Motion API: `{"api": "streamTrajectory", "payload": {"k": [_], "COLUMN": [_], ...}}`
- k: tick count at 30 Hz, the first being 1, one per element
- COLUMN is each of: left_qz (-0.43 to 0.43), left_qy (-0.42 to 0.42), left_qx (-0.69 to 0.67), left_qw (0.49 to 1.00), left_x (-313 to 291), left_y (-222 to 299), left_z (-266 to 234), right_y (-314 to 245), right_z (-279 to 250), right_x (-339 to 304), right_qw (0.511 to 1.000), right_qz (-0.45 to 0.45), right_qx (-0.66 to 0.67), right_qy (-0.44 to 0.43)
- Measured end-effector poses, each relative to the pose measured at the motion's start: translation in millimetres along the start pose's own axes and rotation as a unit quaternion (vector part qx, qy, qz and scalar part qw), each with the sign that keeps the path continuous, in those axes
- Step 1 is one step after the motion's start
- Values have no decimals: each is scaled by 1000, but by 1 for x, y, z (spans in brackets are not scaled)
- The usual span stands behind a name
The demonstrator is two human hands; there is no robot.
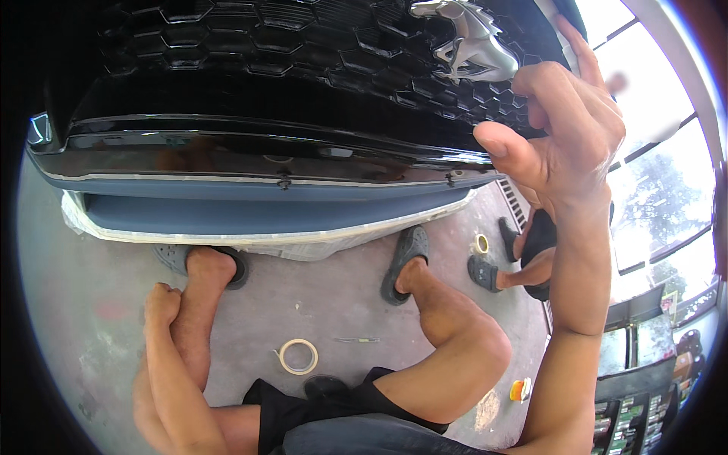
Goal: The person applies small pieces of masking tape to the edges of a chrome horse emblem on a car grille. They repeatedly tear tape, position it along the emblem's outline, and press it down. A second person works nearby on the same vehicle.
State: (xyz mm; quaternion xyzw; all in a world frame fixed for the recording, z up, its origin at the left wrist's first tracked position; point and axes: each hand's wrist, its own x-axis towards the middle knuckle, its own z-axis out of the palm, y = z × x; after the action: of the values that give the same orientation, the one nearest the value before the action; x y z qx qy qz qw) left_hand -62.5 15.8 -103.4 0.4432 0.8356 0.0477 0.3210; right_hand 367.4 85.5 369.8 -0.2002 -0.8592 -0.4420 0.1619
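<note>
Leftmost, the left hand (162, 303) is curled into a loose fist against the shin; whether it hides anything cannot be told. Ahead of those fingers, a glossy black car front (250, 102) stretches across to the right hand (576, 125), its hexagonal mesh grille (182, 36) in relief. Underneath sits a matte blue-grey panel (265, 211), edged with pale, wrinkled masking. Right of the left fingers, a cream tape ring (298, 356) and a slim, clear tool (356, 340) lie on the dull floor. Just left of the right fingers is a smooth silver horse emblem (474, 45); these are spread, index bent, thumb out, contact unclear, and hide part of the car's edge. Below them are another tape roll (480, 243) and another person's shoe (484, 273). The car front's long axis runs left-right; the emblem slants down toward the right fingers, its head leftward.
</note>
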Motion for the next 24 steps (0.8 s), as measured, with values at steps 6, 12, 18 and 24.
{"api": "streamTrajectory", "payload": {"k": [6,12,18,24], "left_qz": [-2,5,10,26], "left_qy": [-17,-13,-16,2], "left_qx": [16,35,45,51], "left_qw": [1000,999,999,998], "left_x": [-2,-26,-24,-24], "left_y": [4,26,26,21], "left_z": [-7,-27,-25,-21], "right_y": [1,-27,-23,-12], "right_z": [4,-4,-6,-7], "right_x": [9,19,27,34], "right_qw": [999,998,999,997], "right_qz": [-26,60,31,-15], "right_qx": [15,-24,28,66], "right_qy": [21,-23,-9,24]}}
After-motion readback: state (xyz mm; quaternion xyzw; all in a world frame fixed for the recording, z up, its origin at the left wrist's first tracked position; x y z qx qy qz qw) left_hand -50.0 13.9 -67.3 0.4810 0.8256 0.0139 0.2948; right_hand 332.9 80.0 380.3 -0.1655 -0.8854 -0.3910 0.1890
